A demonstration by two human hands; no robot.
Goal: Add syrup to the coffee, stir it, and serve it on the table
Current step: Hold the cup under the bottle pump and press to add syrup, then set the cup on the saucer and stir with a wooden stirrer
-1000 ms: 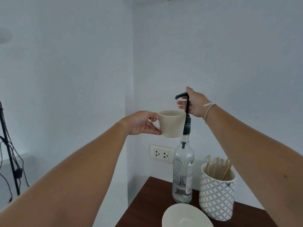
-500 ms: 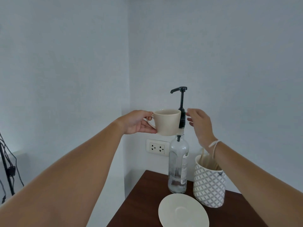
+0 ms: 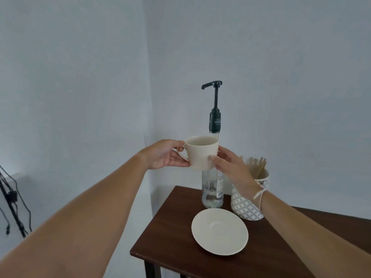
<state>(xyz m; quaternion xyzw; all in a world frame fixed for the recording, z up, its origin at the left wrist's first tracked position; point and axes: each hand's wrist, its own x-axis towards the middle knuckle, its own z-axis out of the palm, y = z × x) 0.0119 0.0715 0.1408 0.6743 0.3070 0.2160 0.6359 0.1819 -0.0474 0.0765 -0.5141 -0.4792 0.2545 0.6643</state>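
A cream coffee cup (image 3: 200,153) hangs in the air in front of a clear syrup bottle (image 3: 212,189) with a dark pump (image 3: 214,105). My left hand (image 3: 166,155) grips the cup by its handle. My right hand (image 3: 230,165) touches the cup's right side with its fingertips. The pump head stands raised, well above the cup's rim, with no hand on it. A cream saucer (image 3: 219,230) lies bare on the dark wooden table (image 3: 267,255), below the cup. What the cup holds is hidden by its rim.
A white patterned holder (image 3: 247,203) with several wooden stir sticks (image 3: 259,167) stands right of the bottle, partly behind my right wrist. The table sits in a corner of pale walls. A black stand with cables (image 3: 12,203) is at the far left.
My right hand has left the pump head, come down and settled against the cup. The pump has risen back up. The cup has sunk lower in front of the bottle.
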